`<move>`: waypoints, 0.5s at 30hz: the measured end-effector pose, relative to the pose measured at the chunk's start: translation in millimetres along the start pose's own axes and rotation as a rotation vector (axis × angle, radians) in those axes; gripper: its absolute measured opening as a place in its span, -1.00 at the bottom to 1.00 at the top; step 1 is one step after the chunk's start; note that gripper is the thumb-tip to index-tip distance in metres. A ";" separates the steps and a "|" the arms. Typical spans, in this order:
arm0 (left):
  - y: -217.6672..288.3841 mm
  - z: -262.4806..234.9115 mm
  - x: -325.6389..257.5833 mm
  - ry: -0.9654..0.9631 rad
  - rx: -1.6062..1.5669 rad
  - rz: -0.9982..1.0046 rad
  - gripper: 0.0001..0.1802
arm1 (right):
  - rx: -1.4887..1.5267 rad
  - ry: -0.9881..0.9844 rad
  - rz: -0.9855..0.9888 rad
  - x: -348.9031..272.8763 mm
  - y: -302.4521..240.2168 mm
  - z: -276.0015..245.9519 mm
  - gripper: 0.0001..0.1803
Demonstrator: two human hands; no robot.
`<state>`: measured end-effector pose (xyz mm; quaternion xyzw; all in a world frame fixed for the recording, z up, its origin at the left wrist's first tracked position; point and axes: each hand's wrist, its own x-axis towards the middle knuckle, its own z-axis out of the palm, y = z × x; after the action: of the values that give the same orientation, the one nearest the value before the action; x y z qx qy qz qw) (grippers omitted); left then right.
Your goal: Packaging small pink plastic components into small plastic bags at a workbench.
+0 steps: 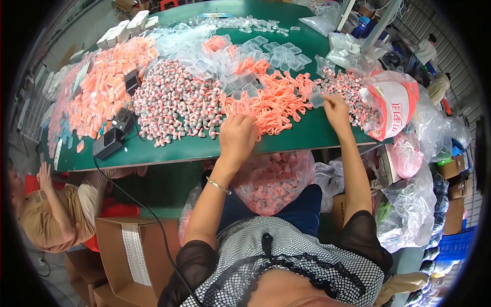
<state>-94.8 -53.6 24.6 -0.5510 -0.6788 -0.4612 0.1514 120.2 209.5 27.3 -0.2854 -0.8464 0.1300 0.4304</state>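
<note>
We see our left hand (237,137) curled down, gripping into the near edge of the orange cord heap (270,102) on the green tabletop (194,148), while our right hand (335,108), just right of it, pinches a small clear plastic case (317,99).

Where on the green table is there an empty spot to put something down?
Bare green table runs along the near edge, between the black device and the left hand. Another strip lies between the two hands, below the orange cords, reaching under the right hand. The middle is crowded: grey-and-pink pieces, clear cases, orange packets.
</note>
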 end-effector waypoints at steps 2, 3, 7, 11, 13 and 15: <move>6.0 5.9 5.2 -0.037 0.039 0.002 -0.85 | -0.022 -0.070 0.079 -33.0 -6.0 -12.9 -0.87; 11.8 11.9 9.0 -0.069 0.075 0.012 -0.85 | -0.030 -0.058 0.115 -47.8 -10.1 -19.9 -0.87; 26.8 34.6 16.4 -0.102 0.123 0.040 -0.82 | -0.048 -0.140 0.190 -78.2 -42.7 -31.3 -0.88; 33.8 39.5 20.2 -0.085 0.090 0.033 -0.81 | -0.060 -0.181 0.205 -75.3 -44.6 -37.1 -0.88; 28.5 29.6 23.3 -0.025 0.121 0.062 -0.80 | -0.108 -0.126 0.175 -65.7 -29.8 -43.6 -0.88; 8.9 19.4 23.6 0.050 0.139 0.066 -0.81 | -0.215 -0.074 0.117 -57.0 -1.4 -41.8 -0.87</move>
<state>-89.3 -24.1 35.3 -0.5496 -0.6868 -0.4212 0.2212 179.8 173.4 15.5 -0.3736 -0.8528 0.0740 0.3574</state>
